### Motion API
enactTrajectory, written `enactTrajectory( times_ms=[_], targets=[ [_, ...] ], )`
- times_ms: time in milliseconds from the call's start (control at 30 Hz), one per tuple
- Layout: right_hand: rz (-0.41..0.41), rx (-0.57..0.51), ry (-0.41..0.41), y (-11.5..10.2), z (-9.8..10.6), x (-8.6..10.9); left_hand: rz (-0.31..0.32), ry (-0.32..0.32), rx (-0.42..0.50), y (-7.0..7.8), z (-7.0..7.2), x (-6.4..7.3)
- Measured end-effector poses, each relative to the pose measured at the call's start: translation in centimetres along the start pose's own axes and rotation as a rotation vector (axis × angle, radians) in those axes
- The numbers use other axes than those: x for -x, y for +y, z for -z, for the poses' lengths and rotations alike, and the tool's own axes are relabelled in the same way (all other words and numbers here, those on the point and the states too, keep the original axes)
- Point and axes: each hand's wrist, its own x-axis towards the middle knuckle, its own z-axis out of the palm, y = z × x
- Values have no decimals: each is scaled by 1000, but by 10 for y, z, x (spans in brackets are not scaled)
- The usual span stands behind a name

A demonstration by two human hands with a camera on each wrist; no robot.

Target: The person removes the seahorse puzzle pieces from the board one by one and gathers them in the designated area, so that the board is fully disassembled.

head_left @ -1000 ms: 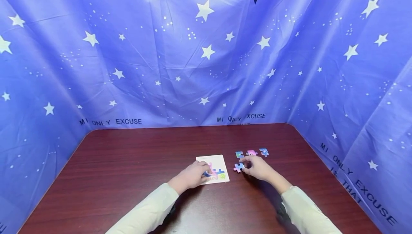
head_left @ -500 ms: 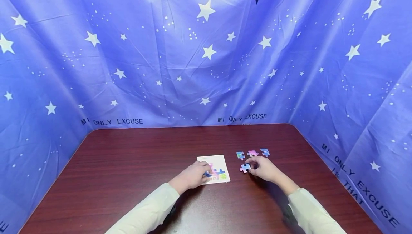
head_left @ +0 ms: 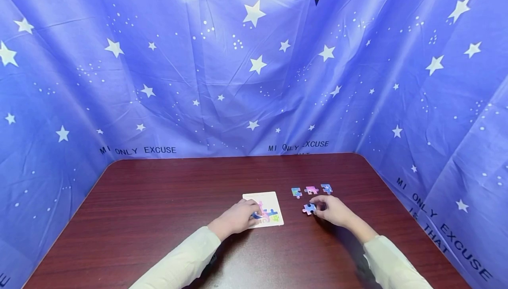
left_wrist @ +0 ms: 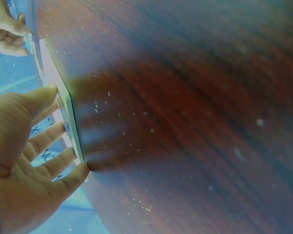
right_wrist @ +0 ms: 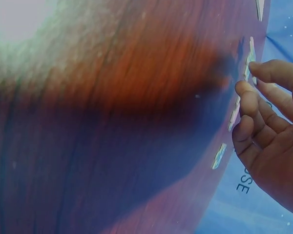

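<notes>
In the head view a white square puzzle board (head_left: 271, 200) lies on the table, with pink, blue and green pieces or print showing in its lower part. My left hand (head_left: 236, 216) rests on the board's left side and covers part of it. Seen from the left wrist, that hand's fingertips (left_wrist: 82, 170) touch the board (left_wrist: 56, 70), the fingers extended. Right of the board, my right hand (head_left: 332, 210) pinches a blue-and-pink jigsaw piece (head_left: 308, 209) between thumb and fingers. The right wrist view shows the piece (right_wrist: 249, 56) edge-on by the fingertips.
Behind the right hand lie a blue-green jigsaw piece (head_left: 296, 192), a pink one (head_left: 311, 190) and a blue one (head_left: 326, 188) in a row. A blue star-patterned curtain (head_left: 222, 59) surrounds the back and sides of the dark wooden table (head_left: 158, 200).
My right hand has moved to the right, away from the board, with the blue-and-pink jigsaw piece in its pinch. My left hand has stayed on the board.
</notes>
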Motion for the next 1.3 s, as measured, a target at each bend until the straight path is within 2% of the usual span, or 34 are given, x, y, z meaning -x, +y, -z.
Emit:
enactTrajectory(
  times_ms=[567,967,1167,1300],
  targets=[
    [-49,-86,-25,15,17,12,-4,2,6,-1,0,-1],
    [-54,-50,-13,26,24,18,9,-7,2,-2,-3,-2],
    [-89,-45,-6,28,27,22,-14,19,-5,-3,-4,-1],
    [-85,-45,-1,30,29,24,-4,5,0,-3,-3,-2]
  ],
)
